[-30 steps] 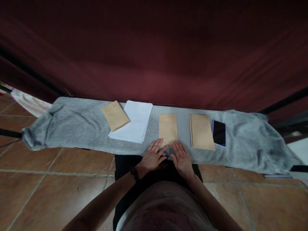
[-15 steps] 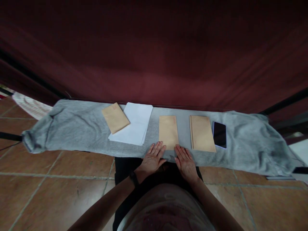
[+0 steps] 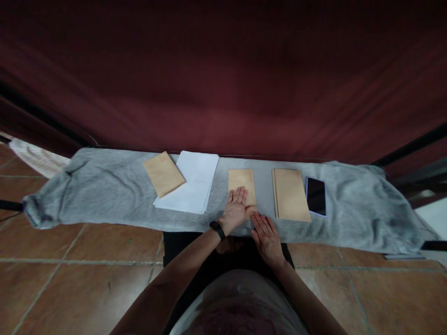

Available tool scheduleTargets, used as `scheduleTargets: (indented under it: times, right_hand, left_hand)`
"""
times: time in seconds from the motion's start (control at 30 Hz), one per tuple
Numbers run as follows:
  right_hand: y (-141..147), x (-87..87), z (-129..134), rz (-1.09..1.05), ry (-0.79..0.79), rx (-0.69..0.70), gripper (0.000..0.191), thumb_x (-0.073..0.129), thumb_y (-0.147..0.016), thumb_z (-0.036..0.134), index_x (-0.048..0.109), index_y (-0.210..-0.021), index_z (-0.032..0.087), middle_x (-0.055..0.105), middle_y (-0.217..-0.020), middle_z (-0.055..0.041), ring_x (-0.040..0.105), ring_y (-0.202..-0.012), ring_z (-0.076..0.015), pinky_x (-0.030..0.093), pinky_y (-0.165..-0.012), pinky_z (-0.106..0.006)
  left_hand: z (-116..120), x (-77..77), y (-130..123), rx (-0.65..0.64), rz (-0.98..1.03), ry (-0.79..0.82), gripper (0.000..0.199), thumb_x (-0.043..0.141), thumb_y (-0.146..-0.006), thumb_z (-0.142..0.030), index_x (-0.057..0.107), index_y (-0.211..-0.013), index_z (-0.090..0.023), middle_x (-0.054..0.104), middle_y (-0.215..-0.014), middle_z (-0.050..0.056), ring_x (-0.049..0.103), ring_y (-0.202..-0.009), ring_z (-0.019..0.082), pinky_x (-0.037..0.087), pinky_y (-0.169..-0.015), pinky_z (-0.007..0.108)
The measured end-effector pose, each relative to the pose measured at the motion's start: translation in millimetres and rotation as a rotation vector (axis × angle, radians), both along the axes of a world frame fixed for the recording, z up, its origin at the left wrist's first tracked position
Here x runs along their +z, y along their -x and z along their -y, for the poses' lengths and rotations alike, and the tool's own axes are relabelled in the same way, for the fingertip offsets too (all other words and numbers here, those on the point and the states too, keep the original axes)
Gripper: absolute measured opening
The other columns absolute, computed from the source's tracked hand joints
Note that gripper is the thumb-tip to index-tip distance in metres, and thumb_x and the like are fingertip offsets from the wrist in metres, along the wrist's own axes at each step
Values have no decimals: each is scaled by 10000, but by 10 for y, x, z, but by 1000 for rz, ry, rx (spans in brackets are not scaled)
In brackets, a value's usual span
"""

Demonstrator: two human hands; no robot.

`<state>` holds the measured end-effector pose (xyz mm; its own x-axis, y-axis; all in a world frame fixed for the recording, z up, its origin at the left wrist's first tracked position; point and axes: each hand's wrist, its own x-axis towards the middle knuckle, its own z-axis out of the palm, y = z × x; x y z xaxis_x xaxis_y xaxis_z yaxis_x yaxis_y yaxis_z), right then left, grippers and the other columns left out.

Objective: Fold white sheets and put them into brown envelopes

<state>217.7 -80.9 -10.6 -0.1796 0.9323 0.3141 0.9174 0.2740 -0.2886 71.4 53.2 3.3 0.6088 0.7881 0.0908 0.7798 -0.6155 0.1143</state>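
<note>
A brown paper envelope (image 3: 240, 178) lies flat on the grey cloth, straight ahead of me. My left hand (image 3: 235, 210), with a black band at its wrist, rests flat on the envelope's lower part and hides some of it. Its fingers are stretched out and point away from me. My right hand (image 3: 268, 238) lies open at the envelope's lower right corner, fingertips at its edge. To the right is a stack of brown envelopes (image 3: 292, 195). On the left, another brown envelope (image 3: 164, 174) overlaps a stack of white paper sheets (image 3: 193, 186).
A phone (image 3: 316, 196) with a purple edge lies just right of the envelope stack. The grey cloth (image 3: 111, 186) covers a long narrow surface. Behind it hangs a dark red curtain (image 3: 223, 93). Tiled floor (image 3: 115, 274) shows below.
My left hand has moved forward and right, from the envelope's lower left edge onto its lower part. My right hand has barely moved. The whole view has shifted slightly.
</note>
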Motion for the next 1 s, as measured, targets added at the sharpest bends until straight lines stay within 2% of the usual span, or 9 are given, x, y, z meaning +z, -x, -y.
scheduleTargets:
  times: [0.23,0.37,0.43,0.53,0.67,0.73,0.87,0.93,1.0]
  right_hand:
    - [45,-9,-2,-18,12,-31,499,361,-1060,289,397,-1547,186,537,-1509,-97,482,-1409,-246,328,-1201,-479]
    - [88,-52,-33,-35,-19,-122,513,370,-1056,315,391,-1545,164,505,-1530,-137,447,-1431,-286,355,-1177,-507]
    - [109,-75,-63,-49,-48,-194,530,393,-1045,322,383,-1542,136,452,-1562,-171,408,-1453,-310,363,-1167,-528]
    - [152,-103,-130,-87,-55,-255,511,413,-1023,292,418,-1507,126,418,-1577,-190,379,-1464,-310,356,-1170,-547]
    - [206,-165,-267,-223,-34,-306,455,432,-965,245,516,-1395,124,476,-1507,-192,384,-1443,-312,381,-1149,-559]
    - [199,-202,-350,-347,-64,-331,418,443,-931,241,563,-1319,138,517,-1438,-189,422,-1399,-312,406,-1123,-567]
    - [133,-159,-492,-679,-73,-357,292,488,-873,294,649,-1095,192,587,-1271,-150,550,-1225,-283,473,-1052,-528]
    - [123,-42,-520,-831,-22,-348,258,504,-869,333,667,-1028,211,607,-1230,-124,573,-1194,-263,473,-1060,-491]
    - [157,125,-514,-947,45,-302,271,514,-887,374,675,-1048,227,635,-1226,-101,579,-1207,-250,444,-1101,-475]
  left_hand:
    - [-328,16,-161,60,6,36,640,306,-1047,-471,325,-1562,-91,296,-1642,152,189,-1553,290,156,-1250,587]
    - [-367,22,-169,71,13,45,629,313,-1044,-473,331,-1564,-119,306,-1640,139,210,-1547,294,160,-1248,592]
    - [-284,7,-145,71,22,30,633,318,-1043,-480,328,-1567,-125,325,-1633,141,219,-1545,293,159,-1250,585]
    - [-13,-30,-57,63,47,-17,660,339,-1037,-492,296,-1575,-113,325,-1630,156,214,-1546,291,163,-1252,578]
    - [427,-68,124,34,46,-56,611,345,-1045,-408,301,-1565,-89,307,-1636,165,229,-1543,274,192,-1257,531]
    - [576,-73,196,37,34,-45,600,364,-1042,-388,321,-1552,-76,324,-1629,166,251,-1536,271,219,-1253,501]
    - [671,-35,229,65,33,-23,578,434,-1022,-372,402,-1501,-51,408,-1583,186,334,-1503,271,285,-1230,446]
    - [643,40,200,75,37,-21,527,468,-1005,-303,449,-1467,-51,471,-1539,195,408,-1462,276,333,-1200,427]
    - [581,172,162,88,62,-12,463,480,-988,-220,501,-1425,-68,547,-1473,192,501,-1391,277,398,-1145,401]
